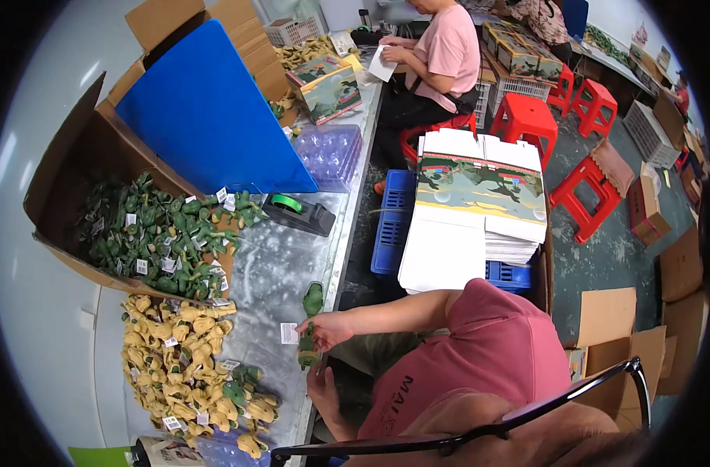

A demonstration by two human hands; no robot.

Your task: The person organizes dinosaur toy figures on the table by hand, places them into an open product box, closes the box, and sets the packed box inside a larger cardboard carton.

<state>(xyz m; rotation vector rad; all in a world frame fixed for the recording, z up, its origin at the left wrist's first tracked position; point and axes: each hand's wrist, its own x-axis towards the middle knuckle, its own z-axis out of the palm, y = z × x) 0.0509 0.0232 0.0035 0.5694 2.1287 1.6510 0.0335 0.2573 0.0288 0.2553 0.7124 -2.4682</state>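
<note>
My right hand is closed around a small green toy figure at the near edge of the table. One end of the toy sticks out above the hand, and a white tag hangs to its left. Just below, my left hand has its thumb and a finger apart, close to the toy's lower end; whether they touch cannot be made out. A heap of yellow toy figures lies left of my hands, with a few green ones in it. Behind it, a tipped cardboard box spills tagged green toys.
A black tape dispenser with green tape, a blue board and clear plastic trays stand farther along the table. Stacked printed card sheets rest on blue crates to the right. A co-worker in pink sits beyond, near red stools.
</note>
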